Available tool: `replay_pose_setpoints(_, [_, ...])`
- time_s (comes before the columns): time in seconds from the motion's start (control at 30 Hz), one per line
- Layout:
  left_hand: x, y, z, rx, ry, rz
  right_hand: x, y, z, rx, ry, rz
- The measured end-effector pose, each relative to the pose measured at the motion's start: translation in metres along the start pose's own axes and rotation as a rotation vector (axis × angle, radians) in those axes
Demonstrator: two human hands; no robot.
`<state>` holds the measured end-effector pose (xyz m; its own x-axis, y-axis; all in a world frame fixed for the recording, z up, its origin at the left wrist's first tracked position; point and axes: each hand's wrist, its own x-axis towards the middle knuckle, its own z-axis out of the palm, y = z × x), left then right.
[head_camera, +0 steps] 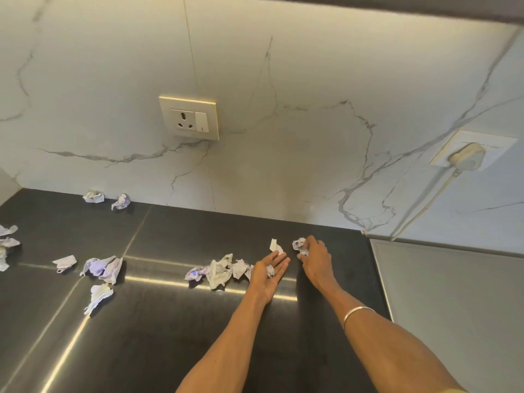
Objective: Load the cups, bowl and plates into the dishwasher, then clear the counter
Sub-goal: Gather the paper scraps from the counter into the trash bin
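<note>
Clearing desk point(175, 321): right hand point(314, 258) pinching paper wad point(299, 245), left hand point(270, 269) cupped, palm up, w/ small scrap point(270, 271). Risk: loose scrap slips off palm; more scraps point(221, 272) left of hands.

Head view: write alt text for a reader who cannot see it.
Two bare hands gather crumpled paper scraps from a dark counter: the right hand pinches one scrap, the left hand cups another. More scraps lie scattered leftward.

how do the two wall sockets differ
The socket on the back wall is empty with its holes and switch showing; the socket on the right wall has a white plug in it, its cord trailing down. The first faces the camera, the second is seen obliquely. Both are pale rectangular plates.
</note>
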<state>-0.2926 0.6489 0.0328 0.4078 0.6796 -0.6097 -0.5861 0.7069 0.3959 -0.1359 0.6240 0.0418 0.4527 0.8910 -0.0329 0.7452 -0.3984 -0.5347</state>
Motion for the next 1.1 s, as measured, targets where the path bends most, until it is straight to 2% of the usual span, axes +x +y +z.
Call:
replay_pose_setpoints(0.1, [-0.012, -0.005, -0.006, 0.021, 0.027, 0.014, -0.009, -0.004, -0.007, 0.048, -0.035, 0.049])
replay_pose_setpoints(0.2, [-0.018, -0.010, -0.009, 0.034, 0.056, 0.040, -0.028, -0.017, -0.014, 0.254, 0.011, 0.093])
replay_pose_setpoints(0.4, [-0.026, -0.013, 0.006, 0.044, 0.085, 0.042, -0.060, -0.031, -0.002, 0.342, -0.145, -0.124])
replay_pose_setpoints(0.5, [-0.029, -0.016, 0.008, 0.050, 0.113, 0.010, -0.068, -0.031, -0.002, 0.346, -0.064, -0.233])
replay_pose_setpoints(0.57, [-0.030, -0.020, 0.007, 0.033, 0.130, 0.007, -0.065, -0.026, -0.003, 0.377, -0.010, -0.222])
replay_pose_setpoints(0.77, [-0.026, -0.012, -0.002, -0.119, 0.151, 0.008, -0.039, -0.031, -0.017, 0.233, 0.155, -0.158])
replay_pose_setpoints(0.83, [-0.028, -0.004, -0.007, -0.104, 0.138, 0.019, -0.029, -0.032, -0.018, 0.165, 0.107, -0.154])
replay_pose_setpoints(1.0, [-0.038, 0.018, -0.017, -0.109, 0.135, 0.050, -0.004, -0.029, 0.008, -0.058, -0.167, -0.104])
replay_pose_setpoints(1.1, [-0.043, 0.031, -0.023, -0.129, 0.136, 0.079, -0.002, -0.034, 0.024, -0.145, -0.137, -0.093])
